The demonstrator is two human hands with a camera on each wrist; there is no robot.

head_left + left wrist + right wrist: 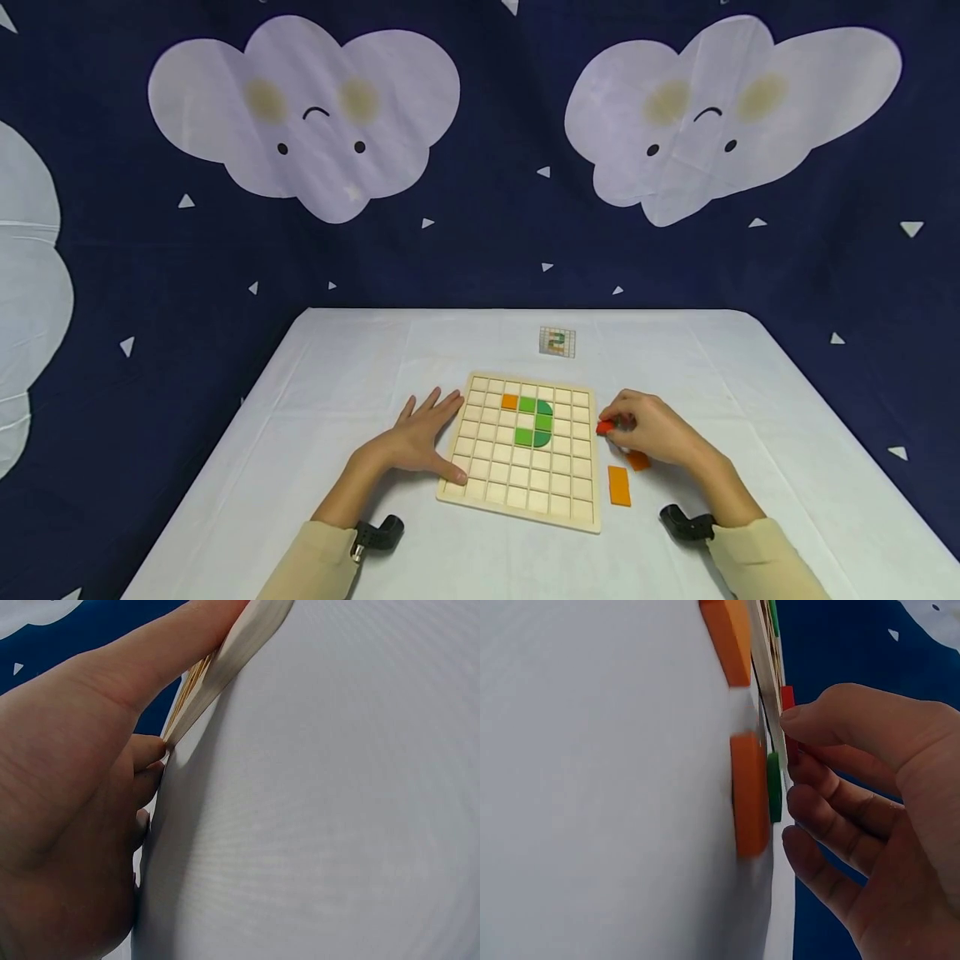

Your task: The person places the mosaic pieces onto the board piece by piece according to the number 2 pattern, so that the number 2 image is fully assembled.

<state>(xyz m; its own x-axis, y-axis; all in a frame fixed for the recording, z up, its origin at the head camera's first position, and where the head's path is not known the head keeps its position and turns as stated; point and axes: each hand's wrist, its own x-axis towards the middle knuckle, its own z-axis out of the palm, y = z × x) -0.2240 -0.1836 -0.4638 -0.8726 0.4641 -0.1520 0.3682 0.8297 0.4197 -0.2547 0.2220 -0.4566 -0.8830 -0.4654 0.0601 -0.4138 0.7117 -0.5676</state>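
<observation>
A wooden grid board (pixel 495 492) lies on the white table, with an orange square tile (pixel 509 402), several green square tiles (pixel 543 422) and two dark green rounded tiles (pixel 543 439) set in its cells. My left hand (pixel 416 437) is spread at the board's left side, its thumb and fingertips touching the edge. Off the right edge, my right hand (pixel 648 425) pinches a red tile (pixel 789 701) between thumb and fingers. Under and beside that hand lie an orange tile (pixel 638 460) and a green tile (pixel 775 787). An orange rectangular tile (pixel 619 486) rests nearer the front.
Behind the board lies a small card (pixel 557 342) printed with a grid and a coloured figure. A dark blue cloth (pixel 495 250) with clouds hangs beyond the table's far edge. Black wrist devices (pixel 381 533) sit on both forearms.
</observation>
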